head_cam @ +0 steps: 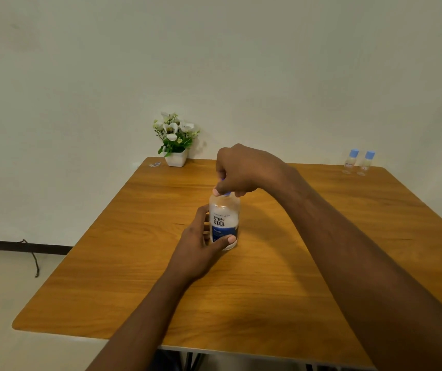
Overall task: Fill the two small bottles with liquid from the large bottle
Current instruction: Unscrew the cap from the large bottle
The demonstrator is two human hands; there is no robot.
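The large bottle, white with a blue label, stands upright in the middle of the wooden table. My left hand wraps around its lower body from the left. From above, my right hand closes its fingers on the bottle's blue cap, which is mostly hidden. Two small clear bottles with light blue caps, one beside the other, stand upright at the far right corner of the table, apart from both hands.
A white pot of white flowers stands at the table's far edge, left of centre, with a small scrap beside it. A wall rises close behind the table. A dark cable trails on the floor at left.
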